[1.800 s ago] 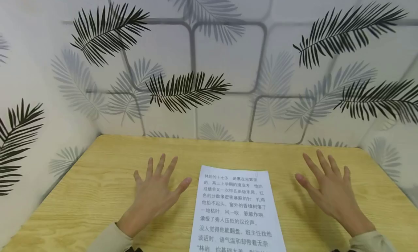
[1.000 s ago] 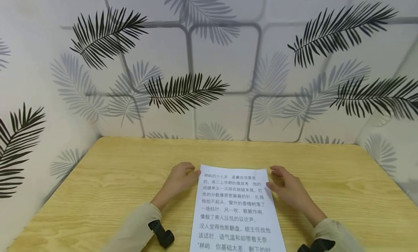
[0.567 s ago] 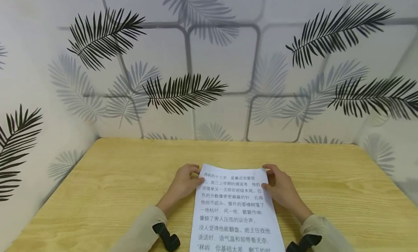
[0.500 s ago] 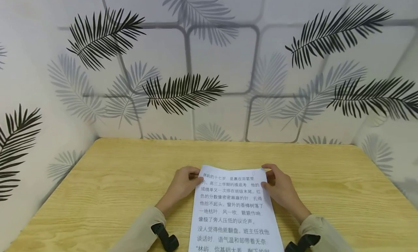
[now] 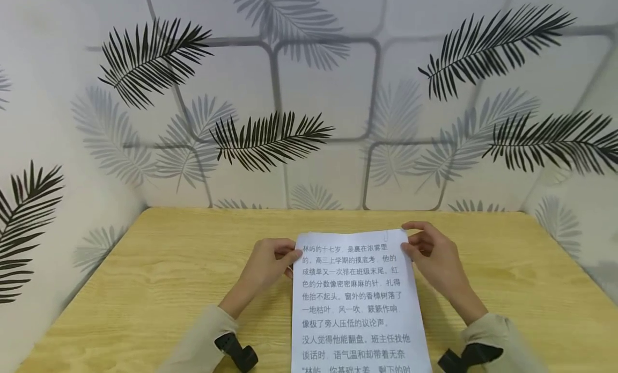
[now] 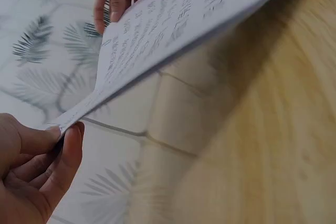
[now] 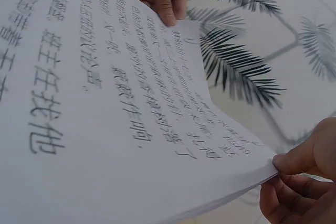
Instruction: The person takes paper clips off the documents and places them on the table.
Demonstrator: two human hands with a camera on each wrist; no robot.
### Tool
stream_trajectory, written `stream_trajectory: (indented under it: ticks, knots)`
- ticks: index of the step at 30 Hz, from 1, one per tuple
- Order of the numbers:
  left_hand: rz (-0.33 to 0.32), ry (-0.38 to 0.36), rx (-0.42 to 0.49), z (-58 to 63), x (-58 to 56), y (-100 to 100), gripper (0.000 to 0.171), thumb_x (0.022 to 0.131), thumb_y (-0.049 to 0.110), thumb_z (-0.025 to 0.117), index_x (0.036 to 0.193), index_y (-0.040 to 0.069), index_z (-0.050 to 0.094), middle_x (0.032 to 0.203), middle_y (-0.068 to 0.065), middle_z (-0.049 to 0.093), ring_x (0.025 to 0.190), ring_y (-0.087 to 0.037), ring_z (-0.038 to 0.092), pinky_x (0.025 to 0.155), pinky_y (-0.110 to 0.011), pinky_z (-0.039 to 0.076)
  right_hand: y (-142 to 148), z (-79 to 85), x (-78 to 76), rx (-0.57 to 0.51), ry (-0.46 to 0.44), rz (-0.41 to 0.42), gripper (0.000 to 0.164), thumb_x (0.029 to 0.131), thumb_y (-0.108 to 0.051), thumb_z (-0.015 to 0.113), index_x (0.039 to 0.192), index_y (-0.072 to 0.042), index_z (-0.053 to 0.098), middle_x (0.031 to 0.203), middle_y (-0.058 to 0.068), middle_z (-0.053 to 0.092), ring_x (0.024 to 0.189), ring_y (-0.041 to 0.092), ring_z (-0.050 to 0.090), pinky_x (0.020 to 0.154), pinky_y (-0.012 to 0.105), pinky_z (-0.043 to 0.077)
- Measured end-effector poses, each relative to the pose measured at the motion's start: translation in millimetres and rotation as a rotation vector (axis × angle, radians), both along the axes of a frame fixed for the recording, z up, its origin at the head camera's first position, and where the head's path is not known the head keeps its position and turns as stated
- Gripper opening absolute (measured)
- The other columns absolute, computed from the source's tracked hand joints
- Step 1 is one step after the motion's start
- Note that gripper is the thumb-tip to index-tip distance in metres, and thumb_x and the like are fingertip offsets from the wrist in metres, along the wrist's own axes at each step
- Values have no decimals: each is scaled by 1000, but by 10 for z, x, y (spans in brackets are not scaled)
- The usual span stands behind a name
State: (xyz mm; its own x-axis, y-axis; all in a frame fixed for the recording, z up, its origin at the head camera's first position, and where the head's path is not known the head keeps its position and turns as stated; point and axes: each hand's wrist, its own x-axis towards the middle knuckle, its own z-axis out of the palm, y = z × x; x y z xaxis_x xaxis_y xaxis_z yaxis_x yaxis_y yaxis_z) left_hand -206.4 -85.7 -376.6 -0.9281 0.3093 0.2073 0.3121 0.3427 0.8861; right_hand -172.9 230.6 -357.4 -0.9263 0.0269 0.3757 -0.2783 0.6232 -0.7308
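Observation:
A stack of white paper sheets (image 5: pixel 357 298), printed with Chinese text, is raised at its far end above the table, seen in all three views. My left hand (image 5: pixel 267 265) pinches its upper left corner, thumb on top and fingers beneath. At the upper right corner my right hand (image 5: pixel 436 257) pinches the sheets in the same way. The left wrist view shows the stack's layered edge (image 6: pixel 173 56) from the side. Near the right corner is a small clip-shaped mark (image 5: pixel 386 236); I cannot tell whether it is a real clip. The stack's near end runs out of the head view.
The wood-grain table (image 5: pixel 169 265) stretches to both sides of the sheets. A white wall (image 5: pixel 333 174) with dark leaf patterns stands behind it and on the left. Dark straps with small cameras (image 5: pixel 236 351) sit on both wrists.
Both hands came in from the sides, apart from the paper, and took hold of its upper corners. Since then they have lifted that end and shifted it slightly to the right.

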Motion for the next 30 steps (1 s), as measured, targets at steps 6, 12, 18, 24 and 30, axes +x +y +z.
stream_trajectory:
  ticks: [6,12,18,24,30]
  knots:
    - [-81,-34,138,229,62,-24,14,92,1,64,97,-12,67,80,-19,70,56,-19,66,59,-48,58,114,350,114,58,86,46,28,87,3,68,114,-4,63,87,12,66,73,5,64,56,19,51]
    - [-75,-37,157,321,127,-122,17,94,7,64,98,-8,69,81,-17,71,59,-20,67,62,-43,59,38,516,125,109,161,63,22,88,0,69,108,-6,67,83,8,68,65,10,62,52,17,46]
    - [-55,0,180,379,144,-220,19,94,9,64,103,-6,71,84,-17,72,60,-21,68,64,-43,59,-105,620,99,163,278,83,20,84,4,71,101,-6,68,80,6,68,61,14,61,53,16,44]
    - [-50,1,226,369,166,-213,22,94,7,63,108,-9,70,87,-21,72,60,-20,68,64,-47,59,-232,647,50,199,374,122,11,84,1,73,91,-6,69,81,4,70,63,11,58,56,15,43]
    - [-73,16,240,317,164,-218,23,93,7,64,107,-10,69,87,-22,71,58,-20,68,62,-38,60,-264,656,55,219,349,104,10,83,3,73,85,-3,66,77,5,68,63,14,57,57,14,43]
